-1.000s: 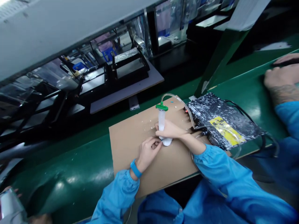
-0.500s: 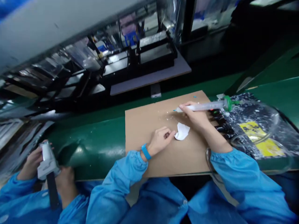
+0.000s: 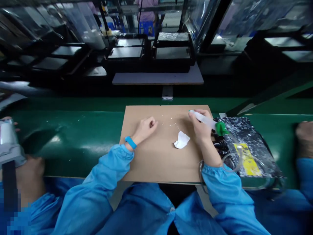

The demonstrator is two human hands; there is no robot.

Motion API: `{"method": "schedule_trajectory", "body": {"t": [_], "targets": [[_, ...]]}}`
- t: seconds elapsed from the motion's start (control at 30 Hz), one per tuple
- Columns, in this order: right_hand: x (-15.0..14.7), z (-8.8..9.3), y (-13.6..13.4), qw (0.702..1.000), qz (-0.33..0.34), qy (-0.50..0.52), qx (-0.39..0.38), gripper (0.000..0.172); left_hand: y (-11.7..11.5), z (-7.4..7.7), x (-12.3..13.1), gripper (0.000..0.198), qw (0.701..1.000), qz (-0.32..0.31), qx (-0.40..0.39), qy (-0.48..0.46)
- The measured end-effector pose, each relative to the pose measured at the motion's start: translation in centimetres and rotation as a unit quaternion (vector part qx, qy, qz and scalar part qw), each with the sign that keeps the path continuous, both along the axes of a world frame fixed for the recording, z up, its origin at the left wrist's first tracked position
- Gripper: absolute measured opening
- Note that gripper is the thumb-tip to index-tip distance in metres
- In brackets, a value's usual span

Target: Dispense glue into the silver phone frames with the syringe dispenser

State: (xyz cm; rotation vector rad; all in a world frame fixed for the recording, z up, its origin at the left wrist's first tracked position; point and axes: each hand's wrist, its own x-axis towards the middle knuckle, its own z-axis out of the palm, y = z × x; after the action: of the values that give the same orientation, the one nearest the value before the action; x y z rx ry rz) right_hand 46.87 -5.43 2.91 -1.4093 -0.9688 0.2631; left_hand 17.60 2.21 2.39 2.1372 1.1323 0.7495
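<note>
My right hand (image 3: 202, 127) is closed around a translucent dispensing syringe (image 3: 204, 119), held tilted over the right part of a cardboard sheet (image 3: 156, 163). Its narrow tip points up and left; a green cap (image 3: 221, 128) on the back end joins a clear tube (image 3: 232, 168). My left hand (image 3: 144, 129), with a blue band at the wrist, rests loosely curled on the left part of the cardboard, and I see nothing in it. A crumpled piece of white paper (image 3: 182, 140) lies between my hands, touching neither. Small white specks dot the cardboard behind it.
A black box with white smears and a yellow label (image 3: 247, 160) stands right of the cardboard on the green bench (image 3: 80, 140). At left, a co-worker's hand (image 3: 29, 176) is by a grey-white device (image 3: 9, 143). Another person's hand (image 3: 304, 130) is far right. Black-framed trays (image 3: 173, 52) stand behind.
The head view has levelled and swung. My left hand has moved away from the white paper to the left. My right hand still holds the syringe, now with its tip raised more.
</note>
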Motion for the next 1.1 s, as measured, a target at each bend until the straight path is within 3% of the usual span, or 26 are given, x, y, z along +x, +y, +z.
{"method": "schedule_trajectory", "body": {"t": [0.1, 0.2, 0.33, 0.5, 0.83, 1.1], "targets": [[-0.3, 0.0, -0.2, 0.999, 0.035, 0.006, -0.004, 0.048, 2.9, -0.1, -2.3, 0.031, 0.998, 0.054, 0.005, 0.015], [-0.5, 0.1, -0.4, 0.996, 0.069, 0.051, -0.029, 0.054, 3.9, -0.2, -3.6, 0.03, 0.996, 0.076, 0.011, 0.035], [-0.7, 0.3, -0.5, 0.99, 0.082, 0.094, -0.069, 0.063, 3.4, -0.1, -3.5, 0.026, 0.994, 0.048, 0.041, 0.087], [-0.7, 0.1, -0.3, 0.992, 0.061, 0.086, -0.066, 0.067, 3.0, -0.1, -3.1, 0.029, 0.986, 0.027, 0.076, 0.144], [-0.4, -0.3, -0.2, 0.995, 0.048, 0.07, -0.044, 0.06, 2.9, -0.1, -3.1, 0.03, 0.984, 0.034, 0.072, 0.159], [0.1, -0.9, 0.6, 0.992, 0.031, 0.083, -0.093, 0.063, 3.0, -0.5, -3.4, 0.03, 0.99, 0.04, 0.047, 0.128]]}}
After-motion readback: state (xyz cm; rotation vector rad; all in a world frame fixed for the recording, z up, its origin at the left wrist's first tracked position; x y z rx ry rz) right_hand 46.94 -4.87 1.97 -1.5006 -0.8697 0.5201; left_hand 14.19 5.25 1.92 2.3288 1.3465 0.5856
